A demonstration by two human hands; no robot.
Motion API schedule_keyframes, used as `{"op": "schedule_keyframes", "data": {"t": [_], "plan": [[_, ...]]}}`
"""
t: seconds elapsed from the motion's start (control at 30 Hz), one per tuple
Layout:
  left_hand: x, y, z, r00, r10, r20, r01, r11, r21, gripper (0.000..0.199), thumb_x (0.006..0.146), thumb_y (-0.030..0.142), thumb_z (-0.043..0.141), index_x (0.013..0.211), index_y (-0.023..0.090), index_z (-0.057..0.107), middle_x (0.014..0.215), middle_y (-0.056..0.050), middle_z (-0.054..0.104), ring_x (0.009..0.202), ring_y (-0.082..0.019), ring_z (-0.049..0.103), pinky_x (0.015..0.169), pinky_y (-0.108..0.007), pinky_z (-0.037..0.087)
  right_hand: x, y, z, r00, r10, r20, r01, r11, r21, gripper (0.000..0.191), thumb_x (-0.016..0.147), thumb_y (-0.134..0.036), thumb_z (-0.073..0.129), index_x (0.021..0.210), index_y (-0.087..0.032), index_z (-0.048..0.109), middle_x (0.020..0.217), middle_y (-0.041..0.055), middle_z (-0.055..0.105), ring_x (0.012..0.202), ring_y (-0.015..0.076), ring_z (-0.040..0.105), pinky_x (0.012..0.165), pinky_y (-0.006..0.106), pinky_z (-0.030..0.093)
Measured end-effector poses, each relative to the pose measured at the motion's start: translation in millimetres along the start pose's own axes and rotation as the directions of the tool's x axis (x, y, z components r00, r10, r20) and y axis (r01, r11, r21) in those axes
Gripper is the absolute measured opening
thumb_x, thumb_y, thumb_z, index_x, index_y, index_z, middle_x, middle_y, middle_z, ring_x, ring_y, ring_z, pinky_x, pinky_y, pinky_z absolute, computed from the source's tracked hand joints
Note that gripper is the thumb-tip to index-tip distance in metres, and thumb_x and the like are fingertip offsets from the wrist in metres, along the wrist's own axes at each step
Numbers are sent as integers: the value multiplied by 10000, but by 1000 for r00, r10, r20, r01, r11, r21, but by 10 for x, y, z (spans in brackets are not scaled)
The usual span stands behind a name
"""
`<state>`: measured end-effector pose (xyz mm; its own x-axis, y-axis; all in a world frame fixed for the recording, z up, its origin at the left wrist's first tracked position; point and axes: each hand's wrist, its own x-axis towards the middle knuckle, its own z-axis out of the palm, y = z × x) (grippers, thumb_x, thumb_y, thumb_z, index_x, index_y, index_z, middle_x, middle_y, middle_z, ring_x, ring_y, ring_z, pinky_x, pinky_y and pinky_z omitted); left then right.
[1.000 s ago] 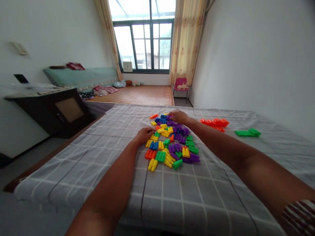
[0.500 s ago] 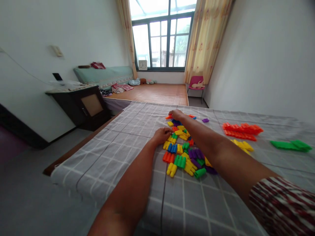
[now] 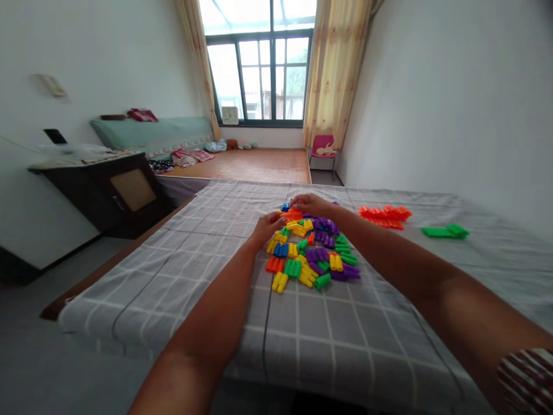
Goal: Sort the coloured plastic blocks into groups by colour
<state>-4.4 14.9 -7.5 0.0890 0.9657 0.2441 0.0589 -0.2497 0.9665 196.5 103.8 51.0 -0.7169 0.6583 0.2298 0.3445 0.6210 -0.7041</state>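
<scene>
"Where is the left hand (image 3: 265, 227)?"
"At the far left of the colourful block pile (image 3: 317, 254), beside orange blocks (image 3: 295, 214); fingers curled, whether pinching I can't tell."
"And the right hand (image 3: 311, 203)?"
"Just beyond those, fingers bent; its grip is unclear too. The pile lies on grey checked cloth (image 3: 203, 230)."

Unclear whether hands (image 3: 266, 226) (image 3: 311, 204) grip orange piece (image 3: 294, 214); sleeve (image 3: 527, 377) cropped right.
</scene>
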Motion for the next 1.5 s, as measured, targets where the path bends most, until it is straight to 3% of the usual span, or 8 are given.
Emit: {"op": "schedule_keyframes", "data": {"t": [0.3,0.47,0.53,0.63,0.73,0.87,1.2,1.5], "plan": [[-80,164,79,996,-37,81,27,993,117,474,685,607,677,826,154,665,753,-31,675,703,-140,614,581,-221,461,-532,-120,76,993,-67,-100,36,957,-287,387,711,-303,752,1067,-168,685,875,42,687,771,165,613,707,282,463],[-66,181,-87,997,-62,-37,69,975,213,528,676,647,646,864,155,680,769,-36,688,716,-154,619,541,-215,437,-799,130,-339,973,22,-231,-87,959,-271,372,654,-205,770,1016,-173,689,1031,63,699,962,212,627,874,338,470],[-47,162,-153,997,-56,-54,69,959,275,550,658,646,652,884,146,694,775,-39,696,704,-158,615,540,-224,437,-950,292,-649,931,149,-334,-224,954,-197,393,676,-229,749,1053,-154,668,1051,79,698,948,206,638,855,325,486],[-5,121,-204,1000,5,-25,4,932,362,543,652,586,671,964,142,708,809,-41,712,725,-170,620,601,-250,471,-1193,537,-1147,799,348,-490,-485,854,-185,419,720,-299,714,1098,-136,638,1077,101,692,921,199,645,799,295,500],[33,88,-207,995,95,20,-93,863,497,477,685,491,648,1018,156,713,830,-38,721,759,-182,632,691,-284,499,-1393,731,-1530,652,484,-584,-728,613,-305,470,777,-434,653,1151,-150,623,1059,106,698,909,216,649,781,306,495],[39,69,-195,986,159,52,-156,766,623,397,737,403,580,1033,177,715,895,-42,731,763,-176,644,736,-296,503,-1475,877,-1712,582,561,-589,-810,336,-480,531,782,-590,585,1163,-224,641,1085,100,696,997,261,636,812,350,483],[10,68,-216,985,174,5,-132,731,670,340,768,356,529,989,186,724,908,-38,733,794,-180,661,785,-303,519,-1260,988,-1466,595,545,-591,-756,131,-641,761,738,-774,492,1124,-147,684,1107,213,668,1034,329,624,831,420,482],[18,68,-237,985,171,-7,-123,739,662,340,771,379,532,988,204,727,932,-41,741,838,-199,667,811,-319,520,-1392,980,-1774,652,526,-546,-738,277,-615,558,800,-688,507,1079,-249,711,1071,129,699,994,274,631,811,366,479]]}}
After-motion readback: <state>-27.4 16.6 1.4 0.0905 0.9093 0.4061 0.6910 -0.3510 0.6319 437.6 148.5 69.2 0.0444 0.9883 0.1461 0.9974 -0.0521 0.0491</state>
